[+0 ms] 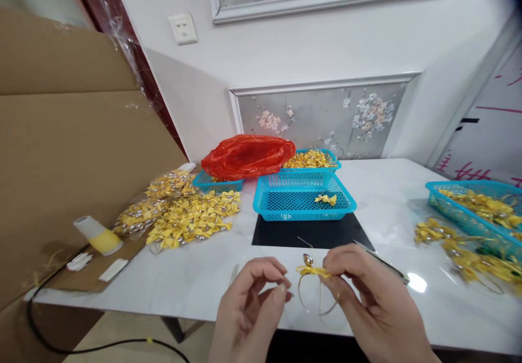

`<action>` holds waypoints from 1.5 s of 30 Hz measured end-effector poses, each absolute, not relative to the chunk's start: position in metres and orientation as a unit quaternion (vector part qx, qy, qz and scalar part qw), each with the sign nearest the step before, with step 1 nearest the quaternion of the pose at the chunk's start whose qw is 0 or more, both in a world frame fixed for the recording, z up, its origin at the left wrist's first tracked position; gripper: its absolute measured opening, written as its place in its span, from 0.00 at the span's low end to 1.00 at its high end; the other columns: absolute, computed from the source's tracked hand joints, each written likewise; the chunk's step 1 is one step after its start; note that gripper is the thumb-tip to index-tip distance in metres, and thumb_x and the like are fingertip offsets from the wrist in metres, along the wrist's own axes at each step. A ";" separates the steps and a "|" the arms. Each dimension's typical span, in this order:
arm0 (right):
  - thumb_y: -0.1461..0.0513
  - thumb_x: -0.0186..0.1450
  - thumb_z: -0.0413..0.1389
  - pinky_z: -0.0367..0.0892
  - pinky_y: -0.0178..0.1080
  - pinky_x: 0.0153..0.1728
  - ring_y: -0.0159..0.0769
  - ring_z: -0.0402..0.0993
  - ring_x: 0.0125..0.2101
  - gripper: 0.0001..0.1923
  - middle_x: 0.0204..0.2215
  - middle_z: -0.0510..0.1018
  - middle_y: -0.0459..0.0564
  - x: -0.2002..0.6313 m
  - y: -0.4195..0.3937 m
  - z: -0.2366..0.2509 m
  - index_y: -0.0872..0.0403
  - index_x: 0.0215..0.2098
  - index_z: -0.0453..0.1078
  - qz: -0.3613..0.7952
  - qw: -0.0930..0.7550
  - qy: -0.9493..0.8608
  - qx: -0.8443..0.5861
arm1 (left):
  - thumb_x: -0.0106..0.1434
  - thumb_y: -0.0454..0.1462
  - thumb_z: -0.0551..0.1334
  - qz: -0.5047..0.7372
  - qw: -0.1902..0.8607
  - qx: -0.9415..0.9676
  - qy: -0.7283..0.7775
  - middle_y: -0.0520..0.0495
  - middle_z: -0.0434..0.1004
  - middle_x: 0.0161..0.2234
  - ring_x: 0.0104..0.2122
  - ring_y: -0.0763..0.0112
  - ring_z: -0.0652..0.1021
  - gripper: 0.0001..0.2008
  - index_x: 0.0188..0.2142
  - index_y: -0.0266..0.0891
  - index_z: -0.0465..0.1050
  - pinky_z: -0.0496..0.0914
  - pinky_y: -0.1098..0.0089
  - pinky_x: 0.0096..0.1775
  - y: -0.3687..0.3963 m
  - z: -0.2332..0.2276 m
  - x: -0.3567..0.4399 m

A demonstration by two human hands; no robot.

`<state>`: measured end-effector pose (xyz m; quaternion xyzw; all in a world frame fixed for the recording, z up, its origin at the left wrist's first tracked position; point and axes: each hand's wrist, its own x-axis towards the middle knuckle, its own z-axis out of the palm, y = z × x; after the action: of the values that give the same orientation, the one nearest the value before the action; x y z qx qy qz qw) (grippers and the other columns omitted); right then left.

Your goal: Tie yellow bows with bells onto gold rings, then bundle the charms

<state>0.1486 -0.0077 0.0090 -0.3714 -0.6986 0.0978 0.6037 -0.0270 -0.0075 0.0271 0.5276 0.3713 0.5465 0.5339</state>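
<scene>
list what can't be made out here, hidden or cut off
All in the head view:
Yellow bow: one end covered by the right hand.
Left rear basket: much of its inside hidden by the red bag.
Far-right basket: cut off by the picture's right edge.

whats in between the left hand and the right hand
In the head view, a yellow bow with a shiny bead and thin looping cord is between them, pinched at one end by the right hand.
</scene>
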 end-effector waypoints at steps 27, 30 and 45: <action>0.76 0.65 0.49 0.68 0.30 0.33 0.29 0.71 0.35 0.15 0.34 0.73 0.48 0.167 -0.013 0.001 0.53 0.41 0.69 0.112 0.561 -0.752 -0.327 | 0.60 0.43 0.67 0.490 0.635 0.499 0.329 0.49 0.77 0.37 0.32 0.71 0.78 0.08 0.37 0.42 0.80 0.73 0.72 0.37 -0.004 0.023 -0.012; 0.78 0.64 0.49 0.68 0.32 0.32 0.30 0.71 0.35 0.18 0.34 0.73 0.48 0.165 -0.011 0.001 0.53 0.41 0.70 0.117 0.567 -0.756 -0.304 | 0.60 0.45 0.67 0.445 0.741 0.411 0.291 0.47 0.78 0.33 0.29 0.72 0.78 0.12 0.36 0.39 0.80 0.73 0.73 0.33 -0.003 0.024 -0.012; 0.71 0.68 0.50 0.69 0.27 0.34 0.26 0.74 0.34 0.12 0.34 0.74 0.45 0.163 -0.007 -0.007 0.49 0.40 0.70 0.143 0.546 -0.742 -0.362 | 0.47 0.36 0.76 0.446 0.736 0.366 0.354 0.51 0.77 0.25 0.23 0.80 0.74 0.09 0.28 0.36 0.81 0.70 0.81 0.28 0.002 0.023 -0.013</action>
<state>0.1632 -0.0072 -0.0069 -0.3621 -0.7419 0.1434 0.5458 -0.0133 0.0022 0.0229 0.3661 0.3545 0.4457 0.7360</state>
